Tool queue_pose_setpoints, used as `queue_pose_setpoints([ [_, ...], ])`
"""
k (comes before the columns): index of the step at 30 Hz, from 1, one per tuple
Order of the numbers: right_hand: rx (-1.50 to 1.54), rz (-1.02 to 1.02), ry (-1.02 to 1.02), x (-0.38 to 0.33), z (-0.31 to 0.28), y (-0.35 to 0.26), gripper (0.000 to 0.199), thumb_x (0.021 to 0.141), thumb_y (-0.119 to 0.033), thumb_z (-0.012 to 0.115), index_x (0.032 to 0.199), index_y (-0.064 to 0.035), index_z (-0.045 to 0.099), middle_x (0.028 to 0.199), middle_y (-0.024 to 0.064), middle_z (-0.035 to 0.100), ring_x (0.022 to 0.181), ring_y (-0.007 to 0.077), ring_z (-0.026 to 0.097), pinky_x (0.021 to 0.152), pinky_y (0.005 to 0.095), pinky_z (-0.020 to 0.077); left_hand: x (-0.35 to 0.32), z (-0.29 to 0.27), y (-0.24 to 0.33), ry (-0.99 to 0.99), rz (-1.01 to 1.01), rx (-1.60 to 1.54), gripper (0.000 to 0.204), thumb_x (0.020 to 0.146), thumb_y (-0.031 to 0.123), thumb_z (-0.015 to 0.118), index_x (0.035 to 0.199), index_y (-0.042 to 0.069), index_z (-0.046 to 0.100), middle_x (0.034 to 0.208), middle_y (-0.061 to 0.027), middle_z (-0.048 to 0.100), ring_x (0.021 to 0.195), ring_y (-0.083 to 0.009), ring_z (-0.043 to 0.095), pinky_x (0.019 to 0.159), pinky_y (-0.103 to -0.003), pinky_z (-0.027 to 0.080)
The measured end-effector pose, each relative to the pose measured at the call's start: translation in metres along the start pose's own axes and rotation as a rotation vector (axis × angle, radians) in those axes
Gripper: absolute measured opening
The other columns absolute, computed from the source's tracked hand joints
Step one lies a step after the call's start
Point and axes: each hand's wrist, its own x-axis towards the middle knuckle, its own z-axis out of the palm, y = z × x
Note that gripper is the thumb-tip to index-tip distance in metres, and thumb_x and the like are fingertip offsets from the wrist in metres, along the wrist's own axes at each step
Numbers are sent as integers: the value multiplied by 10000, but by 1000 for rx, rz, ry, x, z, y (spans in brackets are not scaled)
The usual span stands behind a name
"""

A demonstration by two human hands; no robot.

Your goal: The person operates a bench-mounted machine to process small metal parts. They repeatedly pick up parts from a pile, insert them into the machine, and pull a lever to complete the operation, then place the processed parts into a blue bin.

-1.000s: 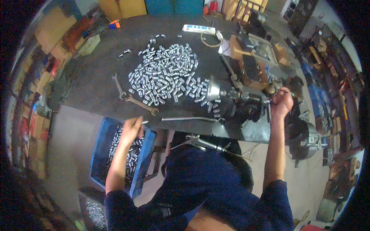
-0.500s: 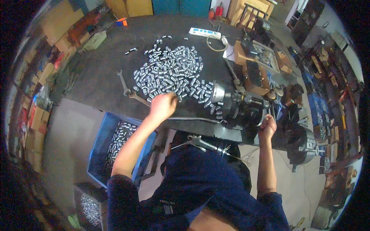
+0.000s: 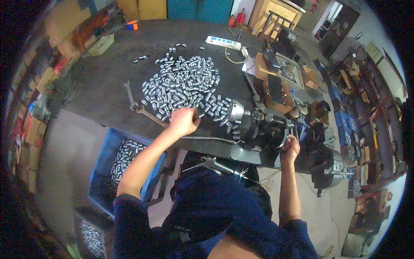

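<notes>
A broad heap of short shiny metal sleeves point(image 3: 181, 80) lies on the dark workbench. My left hand point(image 3: 184, 122) is at the heap's near edge with its fingers curled closed; whatever is inside them is hidden. To the right stands a bench machine point(image 3: 263, 123), its silver conical chuck point(image 3: 235, 110) facing the heap. My right hand point(image 3: 291, 149) is closed on a curved metal handle point(image 3: 284, 138) at the machine's right end. Several sleeves lie right beside the chuck and below it.
A blue bin point(image 3: 101, 172) of sleeves stands below the bench at left, with another container of sleeves point(image 3: 92, 237) lower down. Wrenches point(image 3: 148, 114) lie left of the heap. A white power strip point(image 3: 223, 42), a cable and a wooden box point(image 3: 278, 95) sit farther back.
The whole view has shifted a little. My left hand has moved slightly rightward along the heap's near edge. My right hand stays on the handle.
</notes>
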Motion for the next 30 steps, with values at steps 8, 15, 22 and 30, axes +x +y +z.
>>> queue_pose_setpoints([
  [8, -46, -52, -16, 4, -8, 3, 140, 831, -140, 428, 791, -25, 498, 550, -35, 382, 436, 47, 318, 373, 188, 238, 22, -34, 71, -104, 22, -1319, 198, 739, -5, 578, 931, -31, 535, 784, -58, 583, 708, -98, 565, 615, -214, 468],
  [15, -19, -28, 91, -1, -6, 3, 161, 826, -154, 455, 786, -15, 525, 550, -33, 398, 446, 50, 341, 393, 189, 243, 30, -29, 69, -154, -29, -1113, 163, 756, -7, 571, 901, -79, 557, 777, -112, 604, 689, -148, 601, 627, -244, 482],
  [22, -66, -22, -78, -27, 1, -46, 194, 831, -199, 423, 789, -27, 505, 523, -45, 348, 417, 49, 283, 366, 202, 235, 41, -26, 62, -240, 54, -1109, 156, 728, -38, 580, 880, -72, 564, 757, -105, 604, 660, -140, 593, 613, -240, 477],
  [30, 65, -92, -223, 48, 54, -76, 204, 826, -200, 421, 769, -31, 518, 557, -37, 361, 456, 45, 296, 370, 178, 205, 32, -18, 65, -146, -37, -912, 236, 846, 157, 488, 720, -31, 554, 601, -62, 566, 527, -110, 554, 498, -236, 442],
])
